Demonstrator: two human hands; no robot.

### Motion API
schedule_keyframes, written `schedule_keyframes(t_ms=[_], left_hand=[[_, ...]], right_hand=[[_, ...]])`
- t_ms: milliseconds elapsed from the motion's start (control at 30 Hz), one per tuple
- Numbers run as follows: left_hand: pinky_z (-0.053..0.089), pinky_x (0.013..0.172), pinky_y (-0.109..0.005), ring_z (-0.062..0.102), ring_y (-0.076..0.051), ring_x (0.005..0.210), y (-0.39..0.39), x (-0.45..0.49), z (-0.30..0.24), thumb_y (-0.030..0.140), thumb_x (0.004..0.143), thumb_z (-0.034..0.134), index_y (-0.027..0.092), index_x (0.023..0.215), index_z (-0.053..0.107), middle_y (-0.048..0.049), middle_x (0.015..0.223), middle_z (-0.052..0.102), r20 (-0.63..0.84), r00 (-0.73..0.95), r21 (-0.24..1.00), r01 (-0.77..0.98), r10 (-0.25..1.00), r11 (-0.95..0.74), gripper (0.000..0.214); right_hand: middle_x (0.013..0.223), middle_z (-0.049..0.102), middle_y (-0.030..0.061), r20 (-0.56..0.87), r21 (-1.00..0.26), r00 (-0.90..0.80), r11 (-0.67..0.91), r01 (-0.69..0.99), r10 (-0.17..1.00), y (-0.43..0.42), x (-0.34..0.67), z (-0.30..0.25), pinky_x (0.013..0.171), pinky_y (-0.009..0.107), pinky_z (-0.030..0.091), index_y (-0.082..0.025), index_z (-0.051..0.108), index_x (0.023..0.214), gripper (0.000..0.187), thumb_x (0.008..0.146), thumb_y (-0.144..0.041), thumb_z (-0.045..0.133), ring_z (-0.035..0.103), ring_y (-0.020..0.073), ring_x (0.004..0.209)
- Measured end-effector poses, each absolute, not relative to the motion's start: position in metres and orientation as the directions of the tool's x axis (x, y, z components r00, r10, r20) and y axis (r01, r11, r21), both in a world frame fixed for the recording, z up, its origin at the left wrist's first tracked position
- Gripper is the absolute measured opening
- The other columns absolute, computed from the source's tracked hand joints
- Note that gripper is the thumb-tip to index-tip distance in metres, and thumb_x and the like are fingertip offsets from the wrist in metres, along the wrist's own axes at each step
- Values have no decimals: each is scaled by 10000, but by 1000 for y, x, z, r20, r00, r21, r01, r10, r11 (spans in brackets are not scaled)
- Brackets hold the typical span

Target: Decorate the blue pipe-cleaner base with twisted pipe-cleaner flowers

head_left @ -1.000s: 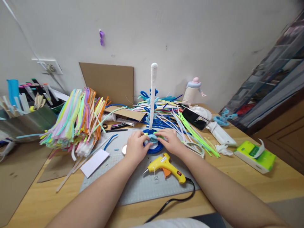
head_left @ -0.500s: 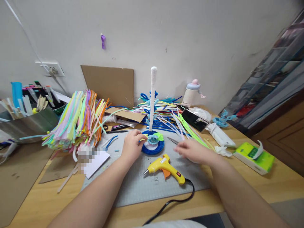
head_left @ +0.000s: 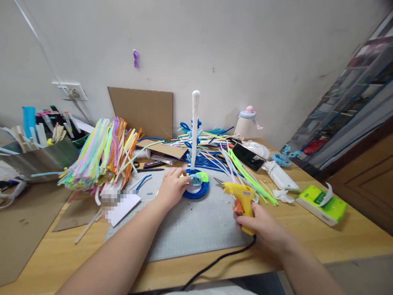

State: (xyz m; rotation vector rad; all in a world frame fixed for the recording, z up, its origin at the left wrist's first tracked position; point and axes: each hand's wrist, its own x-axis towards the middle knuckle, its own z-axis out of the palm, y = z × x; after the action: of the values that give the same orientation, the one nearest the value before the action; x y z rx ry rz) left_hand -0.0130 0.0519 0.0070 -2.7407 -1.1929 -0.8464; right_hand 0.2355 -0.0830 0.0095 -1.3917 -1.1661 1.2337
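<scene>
A yellow hot glue gun with an orange trigger is gripped in my right hand, its nozzle pointing left toward the craft piece. My left hand has its fingers closed at the left side of a small light-blue fuzzy piece; what exactly they pinch is partly hidden. That piece and a lime-green fuzzy bit sit on a round dark-blue base. From the back of the base a white wrapped stick rises upright, with blue loops behind it.
A grey cutting mat lies under the work. Pipe cleaners in a large bundle stand at left, with loose ones behind. Tweezers, a phone, a green tissue pack and a bottle are around. The gun's black cord trails toward me.
My right hand has taken hold of the glue gun, which lay on the mat, and lifted it to the right. My left hand stays at the base.
</scene>
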Motion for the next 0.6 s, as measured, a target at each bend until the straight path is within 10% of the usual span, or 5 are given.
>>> schedule_keyframes(t_ms=[133,367,500,600], left_hand=[[344,827,-361,484,-207,949,51,-9,7,246,795,581,307,844,680,-39,972,596,487,582,167,670,652,-723,126],[316,844,-352,491,-194,952,46,-13,13,240,845,505,285,829,665,-32,948,616,523,563,203,647,640,-735,167],[354,808,-324,517,-184,866,41,-10,21,290,782,585,219,754,655,-31,857,600,522,322,628,481,790,-611,103],[380,704,-277,534,-153,724,37,-5,26,331,727,637,188,721,631,-5,742,597,260,213,952,107,942,-287,143]], right_hand=[[657,499,-7,-188,-863,-90,-208,-461,978,-101,246,15,451,237,410,-202,541,777,229,780,-429,575,477,115,509],[834,627,62,-196,-870,82,-135,-474,977,-97,235,0,544,251,486,-177,611,882,219,778,-370,626,594,160,683],[889,626,55,-87,-918,130,-29,-396,988,-91,222,1,502,222,457,-186,619,905,204,756,-318,662,577,137,667],[957,633,62,27,-950,161,75,-304,987,-88,212,5,509,237,455,-207,626,941,229,748,-325,666,583,151,697]])
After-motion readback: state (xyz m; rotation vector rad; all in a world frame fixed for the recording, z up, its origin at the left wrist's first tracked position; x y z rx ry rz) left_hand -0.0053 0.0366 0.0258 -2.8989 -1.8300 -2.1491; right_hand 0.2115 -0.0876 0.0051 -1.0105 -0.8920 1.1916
